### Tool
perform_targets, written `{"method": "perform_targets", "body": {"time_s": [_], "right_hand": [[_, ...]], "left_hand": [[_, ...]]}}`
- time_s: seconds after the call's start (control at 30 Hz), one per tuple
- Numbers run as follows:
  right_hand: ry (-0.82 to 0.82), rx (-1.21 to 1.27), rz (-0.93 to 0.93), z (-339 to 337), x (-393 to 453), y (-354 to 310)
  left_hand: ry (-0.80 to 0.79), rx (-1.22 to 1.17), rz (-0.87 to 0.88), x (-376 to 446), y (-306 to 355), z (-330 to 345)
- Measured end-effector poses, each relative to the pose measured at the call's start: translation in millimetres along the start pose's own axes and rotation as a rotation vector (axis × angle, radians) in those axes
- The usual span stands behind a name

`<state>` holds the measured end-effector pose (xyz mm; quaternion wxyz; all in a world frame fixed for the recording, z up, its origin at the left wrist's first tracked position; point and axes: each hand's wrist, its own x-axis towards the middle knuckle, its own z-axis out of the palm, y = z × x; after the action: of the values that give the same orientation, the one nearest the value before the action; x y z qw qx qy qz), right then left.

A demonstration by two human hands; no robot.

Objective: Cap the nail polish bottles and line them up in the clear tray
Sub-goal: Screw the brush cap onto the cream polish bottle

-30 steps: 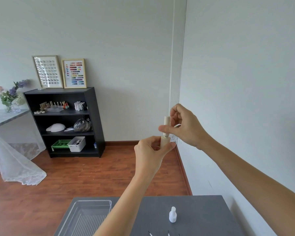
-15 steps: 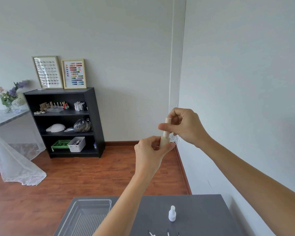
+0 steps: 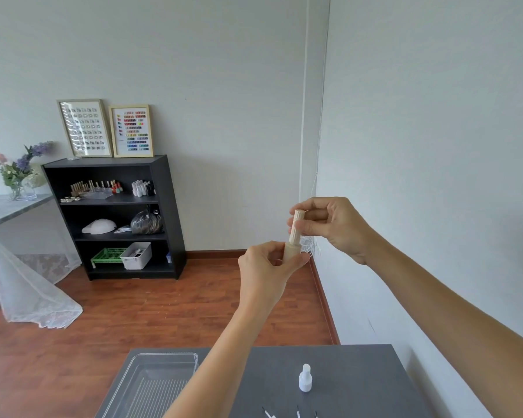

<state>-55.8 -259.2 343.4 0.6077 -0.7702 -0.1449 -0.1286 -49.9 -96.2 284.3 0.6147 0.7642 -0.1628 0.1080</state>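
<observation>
grey table [image 3: 360, 372], clear tray [image 3: 151, 384], wood floor [image 3: 163, 312], black shelf [image 3: 163, 206]

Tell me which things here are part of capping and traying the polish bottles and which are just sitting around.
Part of the job:
- beige bottle, held by the left hand
- wooden cap, pinched by the right hand
- white bottle on the grey table
- clear tray

Just lying about:
- black shelf
- framed colour charts
- flower vase
</observation>
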Motion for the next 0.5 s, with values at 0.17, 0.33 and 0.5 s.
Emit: {"method": "perform_targets", "body": {"time_s": [0.17,0.33,0.5], "right_hand": [[0.173,-0.194,-0.019,7.7,1.5,1.2],[0.031,-0.225,0.038,7.9,0.8,3.7],[-0.095,0.015,-0.002,0.3,-2.2,2.6]], "left_hand": [[-0.020,-0.008,-0.001,-2.2,1.4,4.3],[-0.026,-0.010,-0.012,-1.4,3.5,2.3],[-0.009,-0.022,-0.014,-1.1,2.9,-0.6]]}}
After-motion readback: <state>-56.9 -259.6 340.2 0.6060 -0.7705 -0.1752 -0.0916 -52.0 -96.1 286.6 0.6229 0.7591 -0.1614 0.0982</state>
